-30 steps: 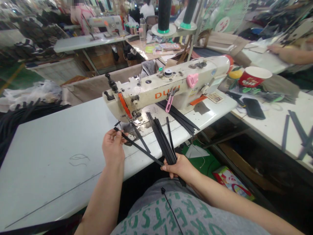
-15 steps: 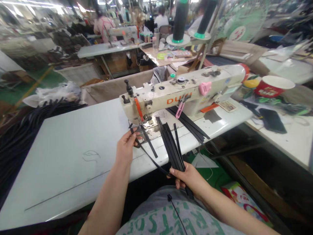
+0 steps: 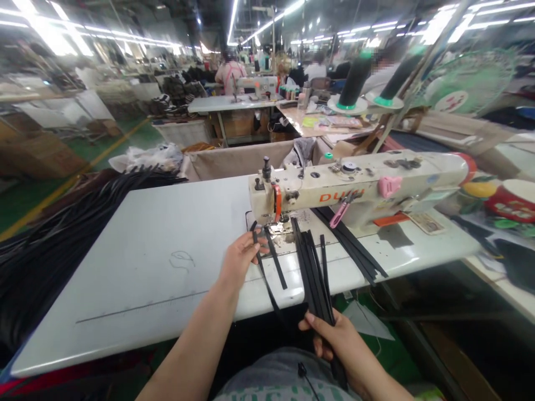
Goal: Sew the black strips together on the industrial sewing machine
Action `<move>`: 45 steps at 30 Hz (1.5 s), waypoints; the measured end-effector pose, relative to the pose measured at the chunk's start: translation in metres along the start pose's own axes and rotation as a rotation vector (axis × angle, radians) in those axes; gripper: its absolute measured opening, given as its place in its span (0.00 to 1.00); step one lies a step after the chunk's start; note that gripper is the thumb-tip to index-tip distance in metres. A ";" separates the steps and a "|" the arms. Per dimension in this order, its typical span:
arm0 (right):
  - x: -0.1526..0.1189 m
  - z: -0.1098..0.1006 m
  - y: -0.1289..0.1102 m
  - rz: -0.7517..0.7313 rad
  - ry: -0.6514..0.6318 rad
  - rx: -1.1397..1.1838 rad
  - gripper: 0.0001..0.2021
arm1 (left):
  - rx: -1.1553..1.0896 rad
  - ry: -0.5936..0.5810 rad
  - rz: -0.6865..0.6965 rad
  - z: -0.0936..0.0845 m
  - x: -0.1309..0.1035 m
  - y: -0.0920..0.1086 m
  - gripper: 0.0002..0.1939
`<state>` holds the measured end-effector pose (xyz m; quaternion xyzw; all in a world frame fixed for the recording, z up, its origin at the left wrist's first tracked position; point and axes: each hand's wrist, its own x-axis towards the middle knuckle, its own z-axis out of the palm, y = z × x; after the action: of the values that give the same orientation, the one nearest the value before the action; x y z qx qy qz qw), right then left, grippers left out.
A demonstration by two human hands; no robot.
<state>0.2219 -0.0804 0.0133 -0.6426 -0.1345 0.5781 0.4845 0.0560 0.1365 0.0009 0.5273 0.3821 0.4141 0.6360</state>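
My left hand [image 3: 241, 255] pinches the upper end of a long black strap [image 3: 266, 284], left of the needle area of the sewing machine [image 3: 351, 192]. The strap's lower part hangs past the table's front edge. A short black strip [image 3: 276, 259] lies under the presser foot and points toward me. My right hand [image 3: 330, 337] is closed around a bundle of flat black straps [image 3: 314, 273], whose far ends rest on the tabletop before the machine. More black straps [image 3: 353, 248] lie under the machine's arm, touched by neither hand.
A heap of long black straps [image 3: 54, 245] lies along the left side of the white table [image 3: 167, 223]. Thread cones [image 3: 356, 78] stand behind the machine. Pink thread snips [image 3: 341, 211] hang on it. A red bowl [image 3: 514, 201] is at right. Other people work farther back.
The view has tilted up and turned left, so everything sits lower and farther right. My right hand has let the long strap's lower end go and keeps the bundle.
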 end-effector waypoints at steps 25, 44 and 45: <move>-0.006 0.009 -0.008 0.078 -0.073 0.208 0.26 | -0.145 -0.148 -0.061 0.007 -0.007 0.014 0.28; 0.003 0.006 -0.007 0.040 -0.144 0.212 0.25 | -0.209 -0.178 -0.057 0.006 -0.005 0.010 0.27; 0.003 0.006 -0.007 0.044 -0.135 0.215 0.26 | -0.215 -0.177 -0.054 0.006 -0.005 0.010 0.27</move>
<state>0.2201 -0.0717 0.0178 -0.5494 -0.0902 0.6416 0.5275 0.0582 0.1305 0.0117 0.4800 0.2921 0.3875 0.7309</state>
